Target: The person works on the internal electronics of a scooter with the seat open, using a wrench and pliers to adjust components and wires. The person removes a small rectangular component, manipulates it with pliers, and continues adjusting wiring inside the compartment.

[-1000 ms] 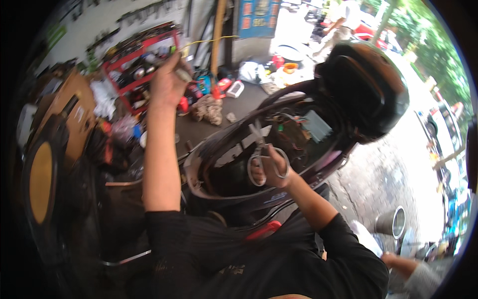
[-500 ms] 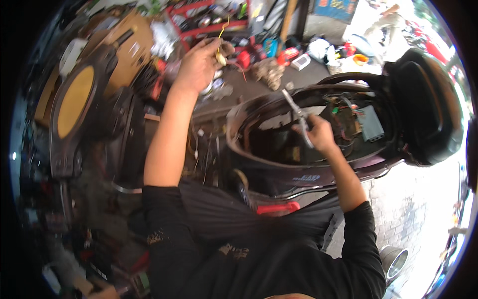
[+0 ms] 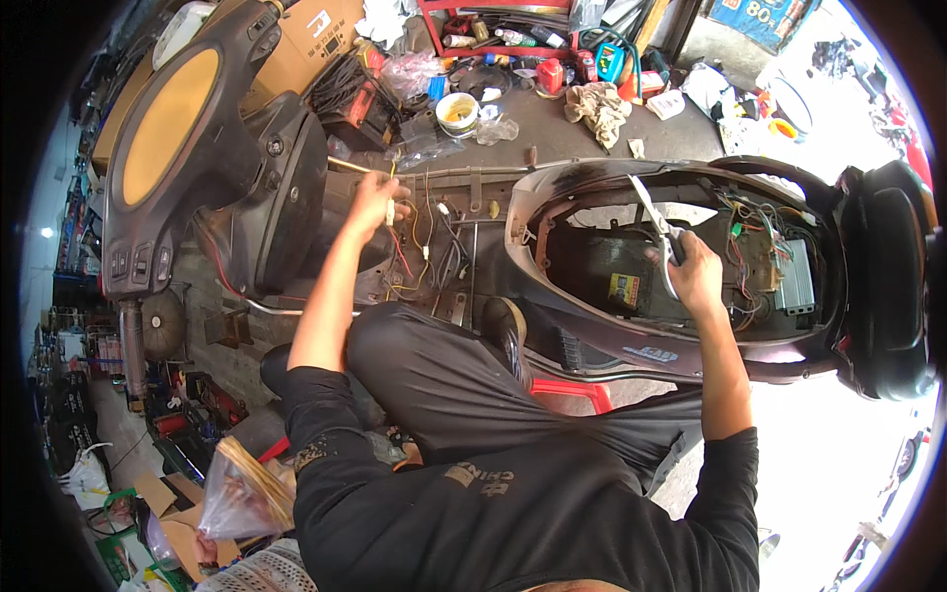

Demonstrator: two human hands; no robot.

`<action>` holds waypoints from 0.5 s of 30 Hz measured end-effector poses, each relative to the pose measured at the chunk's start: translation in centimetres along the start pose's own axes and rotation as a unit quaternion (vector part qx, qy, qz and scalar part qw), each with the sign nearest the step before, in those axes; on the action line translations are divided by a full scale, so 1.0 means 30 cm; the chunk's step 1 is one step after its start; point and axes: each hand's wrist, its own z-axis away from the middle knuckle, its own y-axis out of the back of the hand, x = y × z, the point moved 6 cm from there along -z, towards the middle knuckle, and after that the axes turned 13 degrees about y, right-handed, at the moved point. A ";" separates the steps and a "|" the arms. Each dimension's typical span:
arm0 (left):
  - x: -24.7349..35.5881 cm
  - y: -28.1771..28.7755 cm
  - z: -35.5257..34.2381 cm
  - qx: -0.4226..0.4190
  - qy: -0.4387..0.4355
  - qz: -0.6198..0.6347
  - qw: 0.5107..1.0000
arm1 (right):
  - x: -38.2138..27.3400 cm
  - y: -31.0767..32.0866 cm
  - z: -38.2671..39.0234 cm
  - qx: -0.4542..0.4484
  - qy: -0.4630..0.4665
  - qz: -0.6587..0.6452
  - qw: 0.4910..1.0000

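My left hand (image 3: pixel 373 205) pinches a small white wire connector (image 3: pixel 391 211), with yellow and red wires running from it. It is over the scooter's footboard, where loose wires (image 3: pixel 426 242) hang. My right hand (image 3: pixel 696 274) grips what look like scissors (image 3: pixel 651 212), their silver blades pointing up and away. They are above the scooter's uncovered under-seat bay (image 3: pixel 592 261). Inside that bay, a silver finned box (image 3: pixel 794 276) sits at the right among coloured wires (image 3: pixel 740 232).
Scooter handlebars with a yellow-faced panel (image 3: pixel 168 163) stand at left; the black seat (image 3: pixel 888 281) is tipped up at right. Beyond lie a white tub (image 3: pixel 457 115), a crumpled rag (image 3: pixel 597 111) and a red rack (image 3: pixel 493 22). A red stool (image 3: pixel 577 395) shows beneath my legs.
My left hand has come down from above the far floor to the footboard, still pinching the wired connector. My right hand keeps the scissors over the bay. The view has shifted.
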 end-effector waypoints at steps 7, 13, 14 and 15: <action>-0.297 0.000 -0.198 0.179 -0.058 -0.196 0.962 | 0.029 -0.028 -0.010 0.005 -0.030 -0.001 1.000; -0.591 -0.096 -0.374 0.010 0.005 0.073 0.997 | 0.066 -0.046 0.006 -0.042 -0.115 0.005 0.993; -0.659 -0.076 -0.407 0.040 -0.011 0.084 0.996 | 0.065 -0.051 0.001 -0.054 -0.128 0.014 0.990; -0.738 -0.059 -0.429 0.077 -0.004 0.072 0.994 | 0.070 -0.051 0.003 -0.066 -0.141 0.021 0.988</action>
